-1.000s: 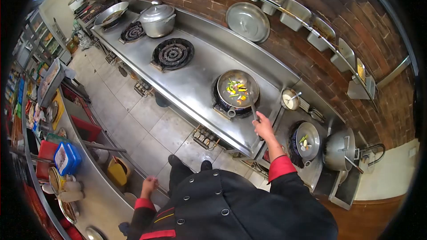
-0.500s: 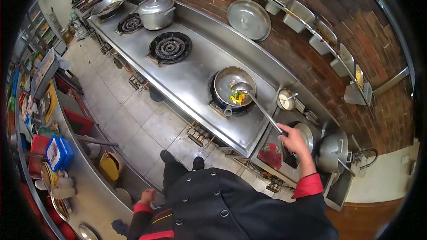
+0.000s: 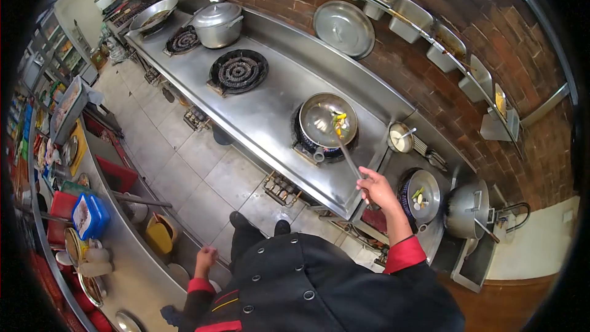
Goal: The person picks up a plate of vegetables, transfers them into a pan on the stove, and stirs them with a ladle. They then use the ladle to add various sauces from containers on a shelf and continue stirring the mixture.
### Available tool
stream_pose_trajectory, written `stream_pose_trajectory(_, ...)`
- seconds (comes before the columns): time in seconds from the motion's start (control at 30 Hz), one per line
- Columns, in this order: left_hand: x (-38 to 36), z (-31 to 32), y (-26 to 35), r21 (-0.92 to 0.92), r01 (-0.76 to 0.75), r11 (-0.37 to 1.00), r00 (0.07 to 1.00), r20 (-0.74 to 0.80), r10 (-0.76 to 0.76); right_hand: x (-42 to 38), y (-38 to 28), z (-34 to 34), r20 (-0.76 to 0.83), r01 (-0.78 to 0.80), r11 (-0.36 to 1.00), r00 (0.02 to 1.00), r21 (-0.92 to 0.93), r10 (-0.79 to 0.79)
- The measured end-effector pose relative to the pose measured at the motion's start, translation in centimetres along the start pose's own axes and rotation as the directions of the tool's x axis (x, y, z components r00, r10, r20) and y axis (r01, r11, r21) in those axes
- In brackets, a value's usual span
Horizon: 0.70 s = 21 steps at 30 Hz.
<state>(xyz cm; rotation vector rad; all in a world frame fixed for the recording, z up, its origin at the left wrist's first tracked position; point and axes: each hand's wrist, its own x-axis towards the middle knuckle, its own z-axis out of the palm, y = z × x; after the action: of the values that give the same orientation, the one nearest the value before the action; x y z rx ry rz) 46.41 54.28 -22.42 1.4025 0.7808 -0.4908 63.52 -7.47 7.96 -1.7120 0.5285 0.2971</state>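
My right hand (image 3: 377,189) is closed around the handle end of a ladle (image 3: 350,161), which reaches into a wok (image 3: 312,124) on a burner. The ladle is blurred, and its bowl is hard to make out. Cut yellow, green and pale vegetable pieces (image 3: 340,124) lie toward the right side of that wok. Low at my left side hangs my left hand (image 3: 206,257), fingers curled, with nothing visible in it. Close to my right hand sits a second wok (image 3: 432,185), holding a few green and pale pieces.
A small pot (image 3: 402,141) with white contents stands behind the two woks. A large pot (image 3: 466,212) is at the far right. Along the range are a bare burner (image 3: 238,71) and a lidded pot (image 3: 217,27). Behind me runs a steel counter (image 3: 138,264) with a blue container (image 3: 98,215).
My right hand has moved left and slightly up with the ladle. The vegetable pieces have shifted right in the wok, and the second wok is now uncovered. My left hand has risen slightly.
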Motion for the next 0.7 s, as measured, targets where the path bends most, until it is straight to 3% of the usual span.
stream_pose_trajectory(0.1,0.3,-2.1,-4.7,0.109,0.051,0.993,0.999,-0.018,-0.049,1.6,1.0,1.9,0.054,-0.023,1.000,0.998,0.005,0.022)
stream_pose_trajectory(0.17,0.6,-3.7,-7.5,-0.028,0.084,0.996,0.994,0.075,-0.081,4.7,4.3,2.6,-0.002,0.098,0.986,0.995,-0.137,-0.099)
stream_pose_trajectory(0.27,-3.8,-2.2,-3.9,0.004,0.194,0.981,0.980,-0.039,-0.194,2.9,1.6,3.8,-0.052,0.041,0.995,0.998,-0.096,-0.046)
stream_pose_trajectory(0.3,-3.8,-2.5,-4.1,0.022,0.174,0.985,0.985,-0.014,-0.174,2.4,1.5,3.9,-0.049,0.035,0.995,0.998,-0.093,-0.040)
stream_pose_trajectory(0.37,-4.6,-2.0,-3.0,0.032,0.197,0.980,0.979,-0.062,-0.195,1.7,1.3,3.3,0.053,-0.065,0.993,0.997,0.095,0.060)
stream_pose_trajectory(0.4,-4.8,-1.4,-2.6,0.039,0.216,0.976,0.971,-0.111,-0.211,2.2,1.7,3.0,0.049,-0.064,0.994,0.997,0.089,0.060)
stream_pose_trajectory(0.47,-4.5,-1.3,-2.5,0.025,0.213,0.977,0.975,-0.077,-0.210,4.7,4.0,2.6,-0.002,0.047,0.997,0.999,-0.054,-0.047)
stream_pose_trajectory(0.53,-2.5,-1.3,-2.6,0.009,0.199,0.980,0.979,-0.050,-0.198,6.5,4.0,2.0,-0.038,0.110,0.993,0.993,-0.031,-0.111)
stream_pose_trajectory(0.6,-1.6,-1.6,-2.9,-0.029,0.057,0.998,0.996,0.065,-0.055,5.9,1.0,1.6,-0.135,0.102,0.992,0.987,0.079,-0.090)
stream_pose_trajectory(0.67,-2.5,0.1,-0.5,-0.005,0.081,0.997,0.997,0.017,-0.081,6.4,0.5,0.9,-0.147,0.124,0.991,0.982,0.042,-0.116)
stream_pose_trajectory(0.7,-2.8,1.1,0.6,0.013,0.098,0.995,0.995,-0.032,-0.097,6.7,0.1,1.0,-0.224,0.179,0.969,0.951,-0.173,-0.216)
